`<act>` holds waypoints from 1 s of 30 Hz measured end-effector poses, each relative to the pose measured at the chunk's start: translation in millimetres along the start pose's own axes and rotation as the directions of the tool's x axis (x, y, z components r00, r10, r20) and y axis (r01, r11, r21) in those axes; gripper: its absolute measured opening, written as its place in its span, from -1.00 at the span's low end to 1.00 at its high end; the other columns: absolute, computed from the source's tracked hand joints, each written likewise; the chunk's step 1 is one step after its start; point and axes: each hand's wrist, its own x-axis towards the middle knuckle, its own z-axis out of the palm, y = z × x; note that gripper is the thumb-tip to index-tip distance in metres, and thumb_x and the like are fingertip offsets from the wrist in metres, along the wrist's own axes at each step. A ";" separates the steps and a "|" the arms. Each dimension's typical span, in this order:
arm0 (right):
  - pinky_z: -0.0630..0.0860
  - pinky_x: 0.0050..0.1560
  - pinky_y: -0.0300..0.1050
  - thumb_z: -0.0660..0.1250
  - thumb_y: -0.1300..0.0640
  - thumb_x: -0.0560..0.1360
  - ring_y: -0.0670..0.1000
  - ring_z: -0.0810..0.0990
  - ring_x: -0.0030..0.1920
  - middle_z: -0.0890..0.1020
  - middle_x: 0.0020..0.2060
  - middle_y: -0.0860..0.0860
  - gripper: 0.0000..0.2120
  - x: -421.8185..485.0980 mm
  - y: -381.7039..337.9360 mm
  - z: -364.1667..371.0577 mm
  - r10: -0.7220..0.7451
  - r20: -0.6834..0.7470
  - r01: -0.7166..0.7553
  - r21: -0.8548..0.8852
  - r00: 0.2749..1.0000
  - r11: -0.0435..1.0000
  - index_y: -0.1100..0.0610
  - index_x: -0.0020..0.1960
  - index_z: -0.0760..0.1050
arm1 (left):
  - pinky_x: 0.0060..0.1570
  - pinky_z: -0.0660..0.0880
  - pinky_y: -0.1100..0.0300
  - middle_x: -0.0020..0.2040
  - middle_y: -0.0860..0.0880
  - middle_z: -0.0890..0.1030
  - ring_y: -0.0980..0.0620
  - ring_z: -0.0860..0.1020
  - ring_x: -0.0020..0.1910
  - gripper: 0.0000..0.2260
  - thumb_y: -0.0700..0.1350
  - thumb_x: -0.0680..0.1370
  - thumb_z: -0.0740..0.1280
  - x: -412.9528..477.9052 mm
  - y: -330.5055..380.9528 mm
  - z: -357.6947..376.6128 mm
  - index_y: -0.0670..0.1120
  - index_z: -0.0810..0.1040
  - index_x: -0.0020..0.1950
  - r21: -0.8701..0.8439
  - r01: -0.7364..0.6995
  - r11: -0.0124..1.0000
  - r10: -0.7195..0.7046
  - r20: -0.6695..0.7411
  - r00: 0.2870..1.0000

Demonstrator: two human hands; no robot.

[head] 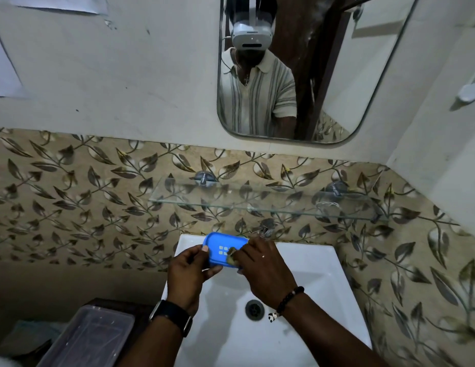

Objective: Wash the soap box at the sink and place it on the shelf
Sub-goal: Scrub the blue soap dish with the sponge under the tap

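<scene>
A blue soap box (223, 246) with small drain slots is held over the back of the white sink (310, 263). My left hand (190, 276) grips its left end, thumb on the rim. My right hand (265, 271) presses a small greenish-brown scrub pad (231, 256) against the box's inner face. Part of the box is hidden behind my right fingers. The glass shelf (257, 205) is fixed to the tiled wall just above the sink and has nothing on it that I can make out.
A chrome tap (267, 229) sticks out of the wall under the shelf. The drain (254, 309) lies in the basin below my right wrist. A clear plastic tub (88, 337) stands at the lower left. A mirror (297, 70) hangs above.
</scene>
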 end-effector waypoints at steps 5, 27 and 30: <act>0.48 -0.08 0.03 0.38 0.11 0.42 0.09 0.51 -0.01 0.61 -0.08 -0.04 -0.79 -0.1 4.5 -3.0 -0.092 -0.038 0.094 0.072 0.995 0.993 0.07 0.05 0.53 | -0.26 0.66 0.09 -0.11 -0.26 0.65 -0.08 0.67 -0.24 -0.93 -0.26 0.56 0.39 -1.0 7.2 -1.8 -0.24 0.62 0.01 0.009 0.050 0.999 -0.050 0.000 0.999; 0.49 -0.10 -0.45 0.53 0.28 0.35 -0.18 0.60 -0.05 0.63 -0.06 0.03 -0.64 -1.7 26.0 -26.6 0.458 -0.076 -0.224 0.794 0.886 0.565 -0.13 -0.01 0.66 | -0.07 0.36 0.07 -0.18 -0.05 0.50 0.02 0.38 -0.15 -0.80 0.09 0.50 0.38 0.7 25.0 -13.7 -0.03 0.53 -0.13 0.256 -0.258 0.932 0.110 0.477 0.872; 0.50 -0.06 -0.44 0.52 0.33 0.35 -0.16 0.56 0.04 0.67 -0.05 -0.05 -0.68 -0.5 17.2 -19.8 0.606 -0.163 -0.254 0.802 0.778 0.541 0.00 0.01 0.69 | -0.02 0.39 -0.04 -0.10 -0.13 0.56 -0.04 0.43 -0.08 -0.75 0.11 0.45 0.42 -4.1 17.4 -5.7 -0.07 0.55 -0.12 0.174 -0.167 0.970 0.082 0.415 0.906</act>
